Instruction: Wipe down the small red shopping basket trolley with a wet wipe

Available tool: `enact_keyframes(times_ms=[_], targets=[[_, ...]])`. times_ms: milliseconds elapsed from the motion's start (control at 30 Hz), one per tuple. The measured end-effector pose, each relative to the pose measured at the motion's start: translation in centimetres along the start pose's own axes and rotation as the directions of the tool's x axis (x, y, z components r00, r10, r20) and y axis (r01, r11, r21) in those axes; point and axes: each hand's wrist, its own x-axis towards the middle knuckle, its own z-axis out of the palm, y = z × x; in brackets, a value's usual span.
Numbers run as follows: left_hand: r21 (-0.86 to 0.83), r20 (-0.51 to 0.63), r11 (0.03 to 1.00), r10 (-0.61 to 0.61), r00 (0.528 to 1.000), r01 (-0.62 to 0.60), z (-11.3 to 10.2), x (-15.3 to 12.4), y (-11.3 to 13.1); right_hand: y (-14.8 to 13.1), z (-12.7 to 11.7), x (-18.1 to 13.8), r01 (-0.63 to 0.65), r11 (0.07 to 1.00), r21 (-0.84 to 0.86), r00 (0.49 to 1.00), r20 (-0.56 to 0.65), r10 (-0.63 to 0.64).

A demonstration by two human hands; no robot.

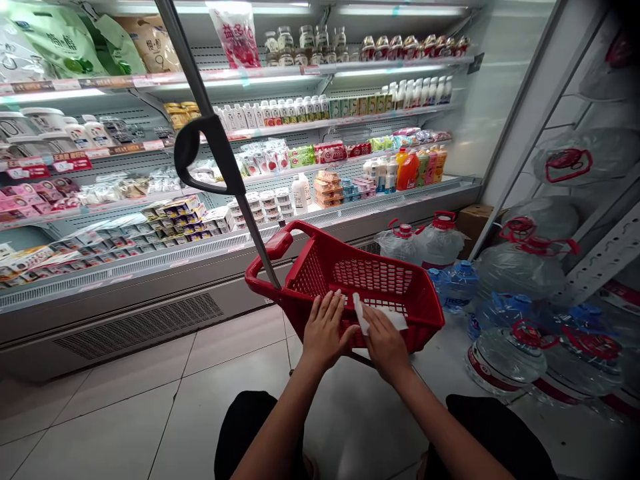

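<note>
A red plastic shopping basket (310,277) stands tilted on the tiled floor in front of me, its black pull handle (210,143) rising up to the left. My left hand (324,330) lies on the basket's near rim with its fingers spread and flat. Beside it, my right hand (384,343) presses a white cloth or wipe (393,315) against the same rim, fingers laid over it. Both forearms reach forward from my knees, which show at the bottom in black clothing.
An open refrigerated display (240,173) with several shelves of dairy, drinks and packets runs along the back. Large water bottles with red caps (505,357) lie piled on the floor at the right, next to a metal rack (600,260). A cardboard box (473,220) sits in the corner.
</note>
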Motion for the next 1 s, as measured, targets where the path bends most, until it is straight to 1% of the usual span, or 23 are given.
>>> enact_keyframes(times_ms=[33,67,100,133,200,267,300,333,400,433,467,500,567,633,700,767,833,900,1000], targets=[[-0.003,0.008,1.0,0.017,1.0,-0.017,0.1,-0.1,0.1,-0.7,0.4,0.6,0.025,1.0,0.013,1.0,0.005,-0.025],[-0.006,0.016,1.0,0.031,0.999,-0.031,0.1,-0.1,0.0,-0.9,0.5,0.8,0.044,0.999,0.017,0.999,0.01,-0.044],[-0.008,0.024,0.999,0.043,0.999,-0.042,0.0,-0.2,-0.1,-0.4,0.3,0.5,0.056,0.998,0.016,0.998,0.013,-0.057],[-0.011,0.03,0.999,0.049,0.998,-0.049,-0.1,-0.3,-0.4,0.6,0.0,-0.2,0.062,0.998,0.009,0.998,0.011,-0.062],[-0.019,0.033,0.999,0.047,0.998,-0.046,-0.3,-0.5,-0.9,3.6,-1.3,-2.5,0.04,0.999,-0.018,0.999,-0.011,-0.04],[-0.024,0.023,0.999,0.031,0.999,-0.031,-0.3,-0.5,-1.1,6.4,-2.5,-4.9,-0.038,0.997,-0.069,0.998,-0.046,0.035],[-0.025,0.016,0.999,0.022,1.0,-0.022,-0.2,-0.4,-1.0,7.2,-2.9,-5.6,-0.082,0.993,-0.088,0.995,-0.057,0.077],[-0.025,0.008,1.0,0.013,1.0,-0.013,0.0,-0.4,-0.8,7.4,-3.1,-5.8,-0.113,0.989,-0.101,0.992,-0.068,0.106],[-0.024,-0.006,1.0,0.003,1.0,-0.003,0.4,-0.2,-0.2,6.2,-2.6,-5.0,-0.111,0.989,-0.092,0.992,-0.064,0.106],[-0.023,-0.011,1.0,0.003,1.0,-0.003,0.6,-0.1,0.1,4.9,-2.0,-4.1,-0.085,0.993,-0.076,0.995,-0.066,0.08],[-0.019,-0.014,1.0,0.007,1.0,-0.007,0.7,-0.1,0.4,3.5,-1.4,-3.0,-0.035,0.998,-0.049,0.999,-0.032,0.034],[-0.014,-0.014,1.0,0.016,1.0,-0.016,0.8,-0.1,0.7,2.3,-0.8,-1.9,-0.003,1.0,-0.024,1.0,-0.025,0.002],[0.001,-0.008,0.999,0.039,0.999,-0.039,0.8,-0.2,0.8,0.7,0.0,-0.6,0.036,0.999,0.005,0.999,-0.016,-0.035],[0.014,0.0,0.998,0.059,0.998,-0.059,0.6,-0.4,0.4,1.3,-0.2,-1.0,0.054,0.999,0.001,0.998,-0.017,-0.054],[0.018,0.002,0.998,0.062,0.998,-0.062,0.3,-0.6,-0.4,3.7,-1.1,-2.9,0.041,0.999,-0.029,0.999,-0.03,-0.042],[0.013,-0.004,0.999,0.044,0.999,-0.044,0.2,-0.6,-1.0,6.3,-2.3,-5.4,-0.029,0.997,-0.073,0.998,-0.057,0.025],[0.004,-0.019,1.0,0.004,1.0,-0.004,0.5,-0.5,-1.1,7.6,-3.1,-6.9,-0.099,0.989,-0.108,0.994,-0.059,0.093],[-0.006,-0.036,0.999,-0.038,0.999,0.038,1.1,-0.3,-0.6,7.0,-2.9,-6.8,-0.115,0.986,-0.117,0.992,-0.056,0.109],[-0.034,-0.03,0.999,-0.033,0.999,0.032,2.2,0.1,1.1,3.7,-1.5,-4.2,-0.026,0.996,-0.087,0.999,-0.024,0.024]])
